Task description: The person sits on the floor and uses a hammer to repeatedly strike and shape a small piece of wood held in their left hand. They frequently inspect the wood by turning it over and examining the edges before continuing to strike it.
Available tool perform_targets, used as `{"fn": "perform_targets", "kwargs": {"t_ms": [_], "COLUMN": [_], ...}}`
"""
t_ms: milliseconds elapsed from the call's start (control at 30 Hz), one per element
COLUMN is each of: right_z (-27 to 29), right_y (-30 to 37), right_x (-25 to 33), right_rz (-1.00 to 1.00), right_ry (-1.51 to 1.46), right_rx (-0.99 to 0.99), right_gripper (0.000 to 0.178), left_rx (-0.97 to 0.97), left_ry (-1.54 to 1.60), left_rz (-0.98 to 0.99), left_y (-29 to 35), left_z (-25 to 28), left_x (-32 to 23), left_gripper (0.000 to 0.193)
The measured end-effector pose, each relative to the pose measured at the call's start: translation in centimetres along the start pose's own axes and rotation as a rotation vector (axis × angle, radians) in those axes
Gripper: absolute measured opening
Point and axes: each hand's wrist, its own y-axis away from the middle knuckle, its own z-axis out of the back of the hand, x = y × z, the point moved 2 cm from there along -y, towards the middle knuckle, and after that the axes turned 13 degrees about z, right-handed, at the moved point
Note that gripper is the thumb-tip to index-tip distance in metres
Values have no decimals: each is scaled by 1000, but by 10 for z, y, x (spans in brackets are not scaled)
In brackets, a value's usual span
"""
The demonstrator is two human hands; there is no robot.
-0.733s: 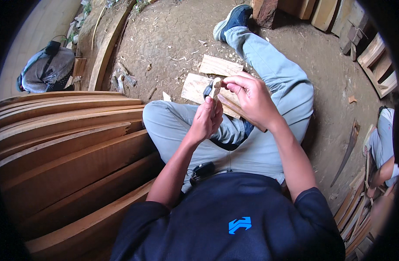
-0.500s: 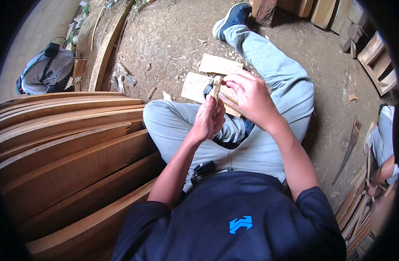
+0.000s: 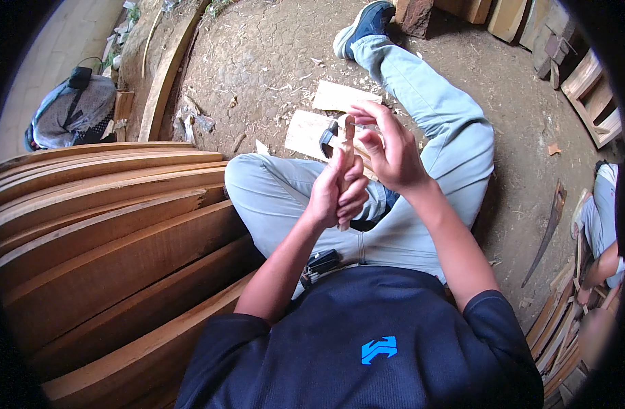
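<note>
My right hand (image 3: 393, 151) has opened from its bunched shape, and the fingers now spread beside the top of the wooden-handled tool (image 3: 347, 138); I cannot tell whether they touch it. My left hand (image 3: 334, 189) wraps the handle, holding it upright above my lap, its dark curved metal head (image 3: 327, 142) facing left. Beyond lie two pale wooden boards (image 3: 343, 96) on the dirt ground (image 3: 258, 75).

You wear a dark short-sleeved shirt (image 3: 367, 313) with a bright-blue angular emblem (image 3: 379, 350), pale grey-blue trousers (image 3: 449, 123) and a navy, pale-soled shoe (image 3: 371, 24).
</note>
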Motion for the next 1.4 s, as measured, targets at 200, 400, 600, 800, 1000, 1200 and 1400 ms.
{"fn": "perform_targets", "kwargs": {"t_ms": [200, 400, 600, 800, 1000, 1200, 1400], "right_z": [3, -1, -8, -9, -8, -5, -11], "right_y": [-2, -7, -7, -9, -14, -22, -15], "right_x": [-1, 9, 13, 12, 1, -6, -20], "right_rz": [16, -18, -24, -66, -178, -148, -73], "right_ry": [-138, -83, 47, 28, -157, -183, -68], "right_rx": [40, 32, -58, -6, 46, 205, 143], "right_gripper": [43, 36, 18, 15, 19, 16, 14], "left_rx": [132, 99, 101, 98, -68, -196, -173], "left_ry": [131, 131, 126, 203, 39, -8, 8], "left_rz": [-27, -37, -10, -9, -90, -88, -83], "left_y": [-4, -4, -5, -4, -3, -2, -1], "left_z": [-1, -3, -1, 1, 2, 6, 8], "left_x": [10, 11, 13, 16, 8, 4, 3], "left_gripper": [54, 57, 58, 59, 59, 57, 55]}}
